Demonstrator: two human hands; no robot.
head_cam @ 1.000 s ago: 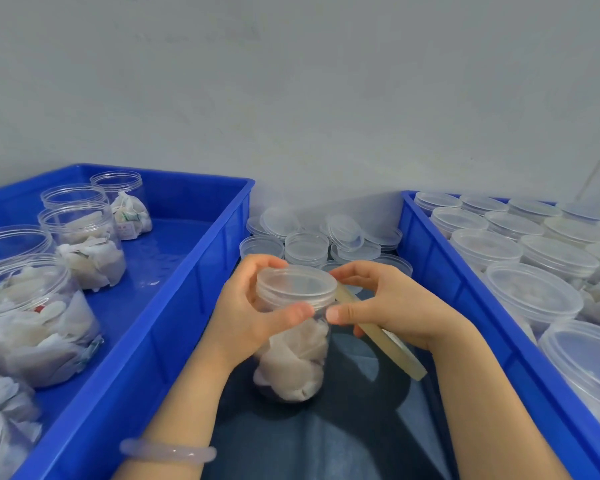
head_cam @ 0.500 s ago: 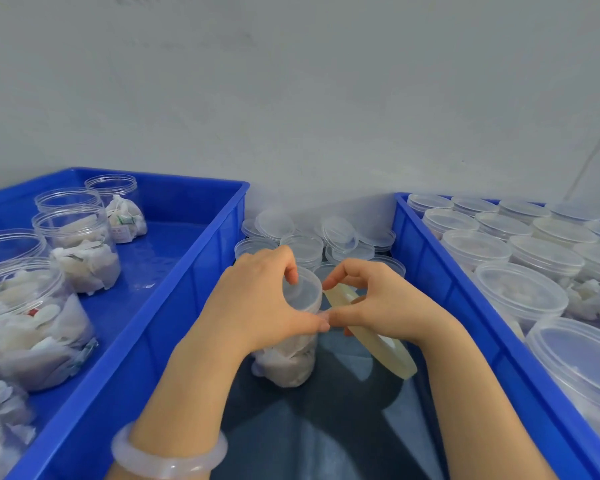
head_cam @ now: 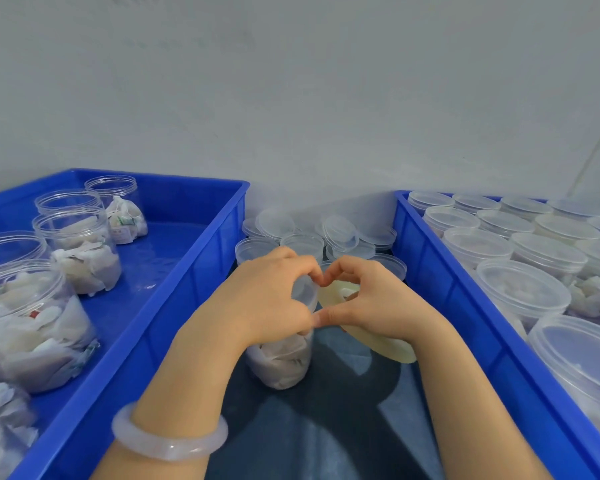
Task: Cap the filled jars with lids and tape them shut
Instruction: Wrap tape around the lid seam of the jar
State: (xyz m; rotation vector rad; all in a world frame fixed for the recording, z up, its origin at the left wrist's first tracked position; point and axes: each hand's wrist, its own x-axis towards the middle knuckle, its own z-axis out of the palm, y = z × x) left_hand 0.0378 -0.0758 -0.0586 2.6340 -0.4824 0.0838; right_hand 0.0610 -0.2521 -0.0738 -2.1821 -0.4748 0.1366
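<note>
1. Plain grey wall behind. Dark surface [head_cam: 326,427] in the middle, can't tell if it's a table or a lap, with a left blue plastic crate [head_cam: 187,271] and a right blue plastic crate [head_cam: 440,282] either side.
2. Left crate holds open clear jars [head_cam: 84,251] filled with white pieces, no lids. Right crate holds capped jars [head_cam: 523,289]. Loose translucent round lids [head_cam: 340,230] are piled by the wall between the crates.
3. Work piece: clear plastic jar [head_cam: 281,362] packed with white pieces, upright on the dark surface between the crates, translucent lid [head_cam: 303,289] on top.
4. Left hand [head_cam: 271,299] is curled round the jar's upper part and lid rim. Right hand [head_cam: 378,306] holds a yellowish translucent tape roll [head_cam: 378,348]. Thumb and index tips of both hands meet at the lid edge.
5. My read: capping done, taping in hand. Next move needs the jar held steady, tape fed round the lid/jar seam, pressed flat, then torn off.
6. Hidden: the tape end, any strip already on the seam, and whether the lid is fully seated, all under the fingers. The roll is mostly covered by the right hand. Both crates are cut off at the frame edges.
</note>
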